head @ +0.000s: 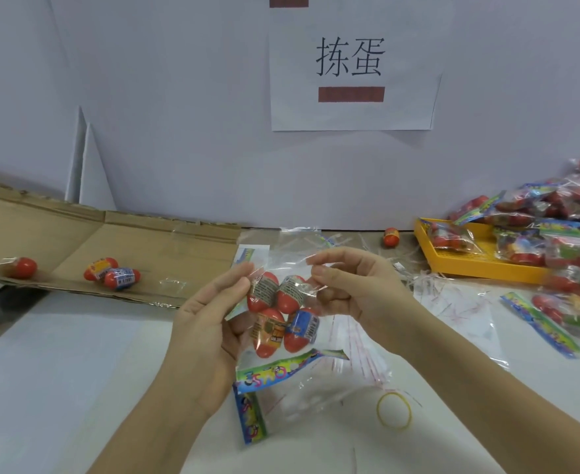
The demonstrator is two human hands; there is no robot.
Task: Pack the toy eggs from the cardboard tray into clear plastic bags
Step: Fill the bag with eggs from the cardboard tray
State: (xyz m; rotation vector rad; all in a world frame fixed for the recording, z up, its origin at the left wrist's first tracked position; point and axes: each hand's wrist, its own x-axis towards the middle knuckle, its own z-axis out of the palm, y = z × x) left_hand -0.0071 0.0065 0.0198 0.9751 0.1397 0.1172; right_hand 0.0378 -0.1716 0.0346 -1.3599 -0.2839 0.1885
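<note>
Held up together, the left hand [210, 323] and right hand [350, 285] each pinch the clear bag [281, 260] (four toy eggs [269, 331] inside).

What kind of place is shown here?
Likely a small packing station: a flattened brown cardboard tray with loose red toy eggs, a heap of filled clear plastic bags by a yellow plastic tray, and a white paper sign on the wall.

Yellow rubber band [377, 411], yellow tray [470, 265], wall sign [350, 111]
</note>
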